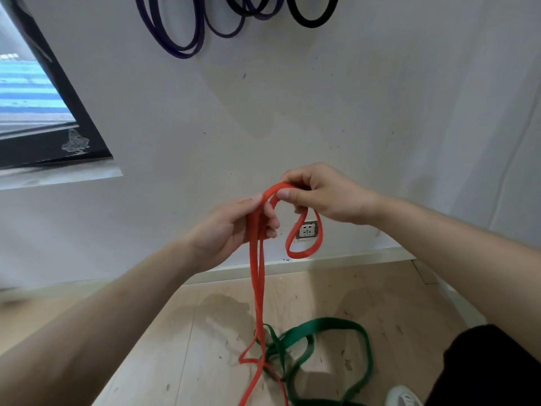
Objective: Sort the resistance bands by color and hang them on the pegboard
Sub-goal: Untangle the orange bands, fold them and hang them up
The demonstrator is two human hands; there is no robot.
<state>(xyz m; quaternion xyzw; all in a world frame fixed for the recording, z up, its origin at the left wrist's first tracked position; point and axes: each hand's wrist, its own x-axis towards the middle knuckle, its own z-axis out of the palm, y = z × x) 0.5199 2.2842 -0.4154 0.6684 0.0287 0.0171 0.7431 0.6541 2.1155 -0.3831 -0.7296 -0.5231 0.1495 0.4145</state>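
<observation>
Both hands hold a red resistance band [259, 288] in front of the white wall. My left hand [231, 230] grips its doubled strands, which hang down to the floor. My right hand [325, 194] pinches the band's top fold, and a small red loop dangles below it. A green band [330, 332] lies in loops on the wooden floor under the hands, tangled with the red strands. Purple bands [175, 33] and a black band [310, 19] hang on the wall at the top edge; their pegs are out of view.
A wall socket [307, 230] sits low on the wall behind the red loop. A dark-framed window [44, 112] is at the left. A white skirting board [336, 259] runs along the floor. My shoe [402, 395] and dark trouser leg [491, 364] are at bottom right.
</observation>
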